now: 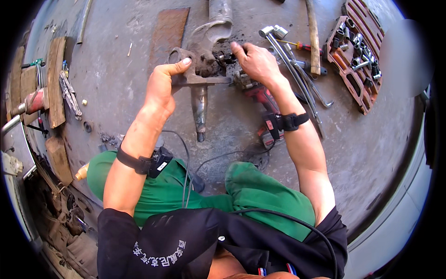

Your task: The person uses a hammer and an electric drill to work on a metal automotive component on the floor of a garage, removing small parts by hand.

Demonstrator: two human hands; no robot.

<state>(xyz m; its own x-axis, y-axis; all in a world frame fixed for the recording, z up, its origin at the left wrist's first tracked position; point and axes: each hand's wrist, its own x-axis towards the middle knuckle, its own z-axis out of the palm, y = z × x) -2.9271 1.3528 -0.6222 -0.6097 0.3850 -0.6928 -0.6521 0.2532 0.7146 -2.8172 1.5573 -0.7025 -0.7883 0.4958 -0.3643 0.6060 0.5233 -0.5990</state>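
Observation:
A greasy steel steering knuckle [211,80] lies on the floor ahead of me, its tapered spindle [199,109] pointing towards me. My left hand [161,86] grips its left side, thumb laid over the top edge and fingers curled below. Dark grease and dirt fill the opening in its middle. My right hand [258,63] is closed at the knuckle's right side, beside a small dark fitting [226,57]; whatever its fingers hold is hidden. Under my right forearm lies a red and black cordless impact wrench [265,104], its head close to the knuckle.
Long wrench bars [297,79], a screwdriver [302,46] and a wooden handle [313,37] lie to the right. Beyond them is an open socket case [355,60]. A rusty plate [168,35] and a metal shaft [220,10] lie ahead. Wood blocks [56,81] stand left.

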